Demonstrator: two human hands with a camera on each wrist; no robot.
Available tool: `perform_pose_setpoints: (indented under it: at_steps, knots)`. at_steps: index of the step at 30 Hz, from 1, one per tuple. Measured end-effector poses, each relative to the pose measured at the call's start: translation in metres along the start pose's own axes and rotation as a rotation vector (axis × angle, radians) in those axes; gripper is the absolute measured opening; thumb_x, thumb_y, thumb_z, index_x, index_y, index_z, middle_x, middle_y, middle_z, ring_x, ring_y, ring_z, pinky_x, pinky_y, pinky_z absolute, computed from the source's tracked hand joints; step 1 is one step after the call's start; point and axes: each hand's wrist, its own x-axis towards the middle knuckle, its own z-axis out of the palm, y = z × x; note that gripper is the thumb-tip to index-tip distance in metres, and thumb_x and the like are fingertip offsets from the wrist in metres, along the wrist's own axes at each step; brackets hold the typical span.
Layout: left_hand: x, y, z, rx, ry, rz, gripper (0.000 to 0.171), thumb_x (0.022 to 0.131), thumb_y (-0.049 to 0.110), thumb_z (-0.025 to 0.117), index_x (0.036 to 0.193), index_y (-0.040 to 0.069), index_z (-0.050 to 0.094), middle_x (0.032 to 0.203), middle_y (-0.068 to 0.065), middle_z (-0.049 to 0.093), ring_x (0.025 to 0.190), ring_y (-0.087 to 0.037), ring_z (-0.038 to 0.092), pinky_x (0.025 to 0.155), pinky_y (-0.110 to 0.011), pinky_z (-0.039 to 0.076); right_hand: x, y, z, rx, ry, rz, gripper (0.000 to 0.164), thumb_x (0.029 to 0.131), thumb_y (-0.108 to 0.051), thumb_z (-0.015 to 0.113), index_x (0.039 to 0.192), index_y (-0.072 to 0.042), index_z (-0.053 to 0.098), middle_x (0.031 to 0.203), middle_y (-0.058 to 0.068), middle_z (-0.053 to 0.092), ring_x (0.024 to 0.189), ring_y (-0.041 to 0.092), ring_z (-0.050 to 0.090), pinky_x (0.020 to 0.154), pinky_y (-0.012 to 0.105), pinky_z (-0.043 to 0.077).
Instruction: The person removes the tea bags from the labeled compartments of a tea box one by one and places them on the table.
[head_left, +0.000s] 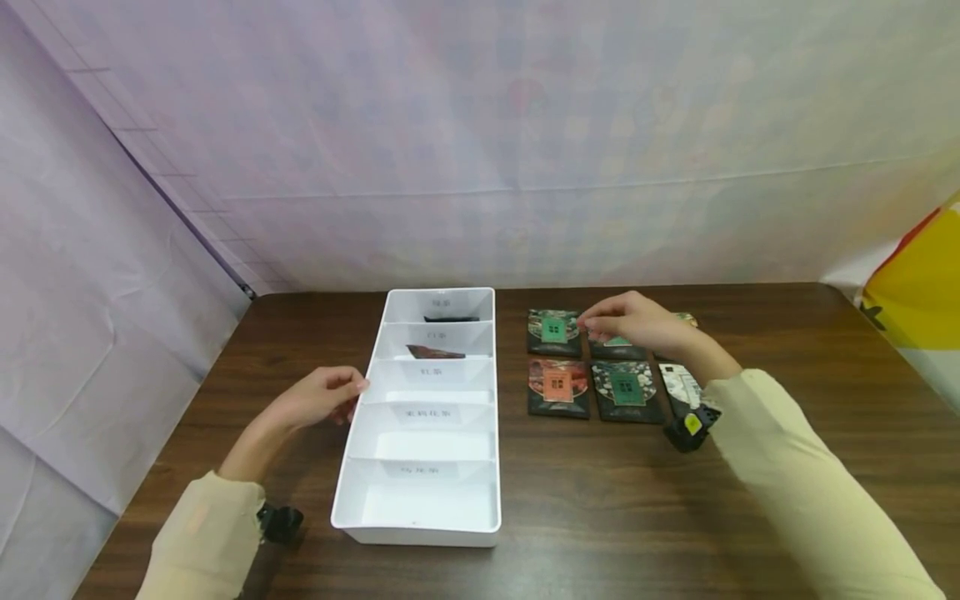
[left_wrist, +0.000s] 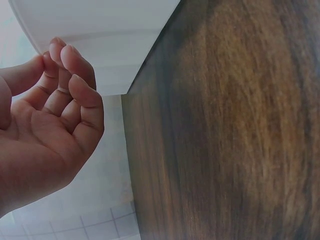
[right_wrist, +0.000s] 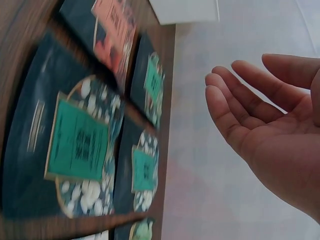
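A white divided box (head_left: 422, 536) with labelled compartments stands left of centre on the table. My left hand (head_left: 322, 393) pinches its left rim between thumb and bent fingers, seen close in the left wrist view (left_wrist: 55, 110). In the two rearmost compartments are a dark tea sachet (head_left: 450, 319) and a reddish-brown one (head_left: 435, 352). My right hand (head_left: 641, 323) hovers, fingers loosely bent and holding nothing, over the back row of sachets. It partly covers a green-labelled sachet (right_wrist: 142, 170); beside that lies another green-labelled sachet (head_left: 553, 332).
In the front row lie an orange-labelled sachet (head_left: 558, 387), a dark sachet with a green label (head_left: 627, 390) and a whitish one (head_left: 678, 387) partly behind the right wrist camera. A pale curtain (head_left: 525, 167) hangs behind the brown table (head_left: 570, 517).
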Motion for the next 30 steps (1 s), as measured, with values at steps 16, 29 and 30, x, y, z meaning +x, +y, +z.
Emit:
perform_pose_setpoints:
  at_steps: [16,29,30]
  knots:
    - [-0.001,0.001,0.0,-0.003,-0.006,0.0,0.02,0.095,0.009,0.046,0.089,-0.009,0.051,0.065,-0.009,0.051,0.06,-0.017,0.049,0.053,-0.028,0.042,0.022,-0.041,0.041,-0.091,-0.092,-0.161,0.025,0.093,-0.015,0.052,0.113,-0.004,0.062,0.114,0.013,0.059,0.1,0.024,0.057,0.075,0.041,0.048]
    - [0.0,0.001,0.0,-0.002,-0.006,0.004,0.019,0.095,0.008,0.046,0.088,-0.01,0.051,0.064,-0.009,0.051,0.059,-0.017,0.049,0.053,-0.029,0.042,0.032,-0.069,0.073,-0.092,-0.14,-0.264,0.023,0.093,-0.007,0.051,0.112,0.0,0.062,0.115,0.013,0.059,0.057,0.01,0.05,0.066,0.033,0.046]
    - [0.0,0.001,0.0,0.0,-0.006,0.005,0.019,0.095,0.008,0.046,0.088,-0.01,0.051,0.064,-0.009,0.051,0.059,-0.017,0.049,0.053,-0.029,0.042,0.032,-0.07,0.075,-0.104,-0.14,-0.288,0.023,0.093,-0.007,0.051,0.111,0.0,0.062,0.115,0.013,0.059,0.067,0.012,0.055,0.072,0.034,0.047]
